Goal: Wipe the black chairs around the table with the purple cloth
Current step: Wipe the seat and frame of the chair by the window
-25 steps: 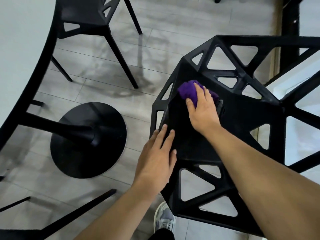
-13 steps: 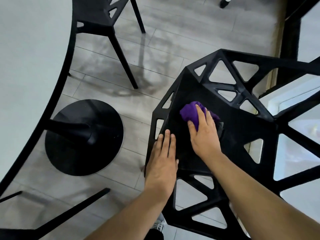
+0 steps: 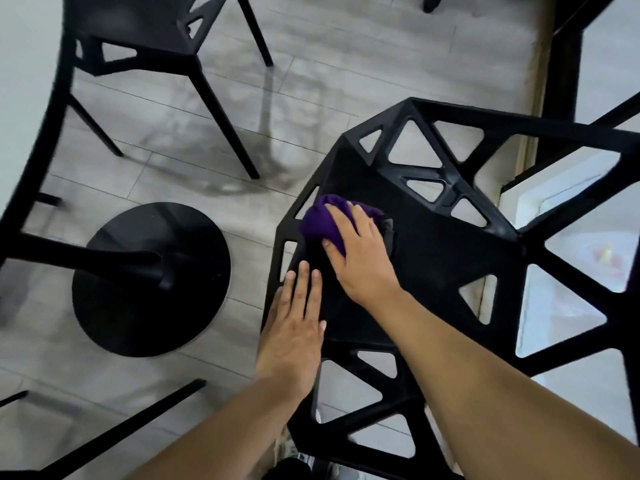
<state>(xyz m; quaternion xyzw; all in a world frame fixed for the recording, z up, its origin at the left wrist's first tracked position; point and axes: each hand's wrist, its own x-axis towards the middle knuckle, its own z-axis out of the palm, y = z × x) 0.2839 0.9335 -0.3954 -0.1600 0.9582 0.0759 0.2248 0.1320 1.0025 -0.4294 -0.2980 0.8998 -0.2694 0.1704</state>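
Observation:
A black chair [image 3: 446, 244] with triangular cut-outs fills the right half of the head view, seen from above. My right hand [image 3: 360, 258] presses the bunched purple cloth [image 3: 322, 223] flat onto the seat near its left front edge. My left hand [image 3: 294, 327] lies flat on the chair's left edge, fingers together and extended, holding nothing. Part of the cloth is hidden under my right palm.
A second black chair [image 3: 156, 36] stands at the upper left. The white round table [image 3: 20, 81] with its black rim lies at the left, over its black disc base [image 3: 149, 282]. Another chair's leg [image 3: 121, 434] crosses the lower left. A window frame [image 3: 561, 81] stands at the right.
My right hand has slid the purple cloth leftward across the seat toward its left edge. My left hand has stayed on the chair's edge, lying flatter. The view shifted slightly.

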